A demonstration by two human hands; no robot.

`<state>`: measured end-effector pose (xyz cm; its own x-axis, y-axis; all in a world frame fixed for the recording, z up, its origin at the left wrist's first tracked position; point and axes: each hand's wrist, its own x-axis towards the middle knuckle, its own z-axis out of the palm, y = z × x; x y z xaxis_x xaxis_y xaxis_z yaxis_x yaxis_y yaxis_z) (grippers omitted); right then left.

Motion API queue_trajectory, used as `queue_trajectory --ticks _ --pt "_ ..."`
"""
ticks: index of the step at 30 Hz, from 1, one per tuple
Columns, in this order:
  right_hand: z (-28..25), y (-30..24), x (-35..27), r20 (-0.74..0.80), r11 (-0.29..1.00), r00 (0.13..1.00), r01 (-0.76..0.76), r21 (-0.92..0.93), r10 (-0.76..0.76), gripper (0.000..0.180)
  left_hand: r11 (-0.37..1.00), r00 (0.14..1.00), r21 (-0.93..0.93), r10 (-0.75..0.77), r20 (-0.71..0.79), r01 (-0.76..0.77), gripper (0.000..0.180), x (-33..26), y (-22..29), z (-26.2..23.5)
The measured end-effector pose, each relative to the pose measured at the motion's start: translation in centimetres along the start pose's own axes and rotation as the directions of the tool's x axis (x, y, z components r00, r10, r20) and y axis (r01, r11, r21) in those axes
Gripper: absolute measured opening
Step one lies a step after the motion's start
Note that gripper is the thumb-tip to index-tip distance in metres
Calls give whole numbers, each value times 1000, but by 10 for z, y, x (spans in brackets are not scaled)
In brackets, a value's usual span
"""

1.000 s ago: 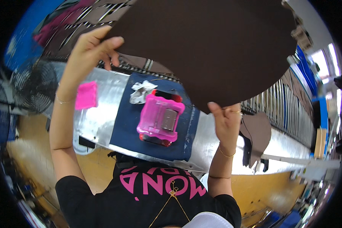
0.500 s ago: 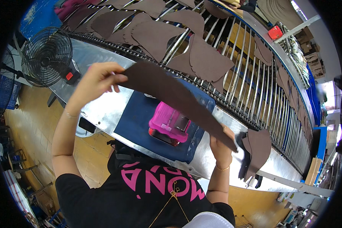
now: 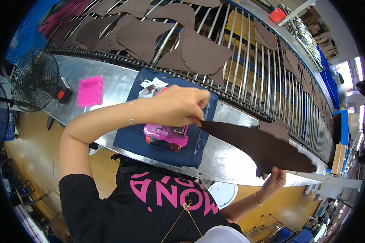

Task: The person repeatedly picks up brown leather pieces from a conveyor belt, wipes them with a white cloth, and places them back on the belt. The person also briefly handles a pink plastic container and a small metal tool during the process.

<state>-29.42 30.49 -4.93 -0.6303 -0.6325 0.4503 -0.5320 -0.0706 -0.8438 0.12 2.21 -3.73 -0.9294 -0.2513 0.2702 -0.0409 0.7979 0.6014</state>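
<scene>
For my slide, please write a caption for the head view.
Both hands, left hand and right hand, hold a brown leather piece over a metal workbench.

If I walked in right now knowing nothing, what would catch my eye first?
Probably the big dark brown leather piece, held low over the metal table between the left hand and right hand. Beneath the left hand sits a bright pink device on a blue mat; more brown pieces lie on the rack behind.

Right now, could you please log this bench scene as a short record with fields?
Left hand: pinches one end of the brown piece
Right hand: holds its other end from below
Under left hand: pink device on blue mat
Bench: shiny metal, pink pad
Rack: more brown pieces
Far left: fan
</scene>
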Motion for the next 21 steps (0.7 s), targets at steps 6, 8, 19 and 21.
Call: queue_trajectory --ticks 6,8,19,21 --pt "-39 -23 27 -99 960 995 -19 -280 -9 19 934 988 -334 85 -129 -123 44 100 27 -37" --pt "-32 -30 40 -84 934 995 -73 -349 46 21 913 997 -401 64 -35 -72 33 131 24 -47" --pt "-123 180 12 -364 227 842 -475 -850 398 64 296 772 -935 -635 -39 197 64 124 -143 -2" --pt "-110 180 6 -377 223 809 -511 -830 451 69 254 708 -944 -706 -30 213 55 107 -180 14"
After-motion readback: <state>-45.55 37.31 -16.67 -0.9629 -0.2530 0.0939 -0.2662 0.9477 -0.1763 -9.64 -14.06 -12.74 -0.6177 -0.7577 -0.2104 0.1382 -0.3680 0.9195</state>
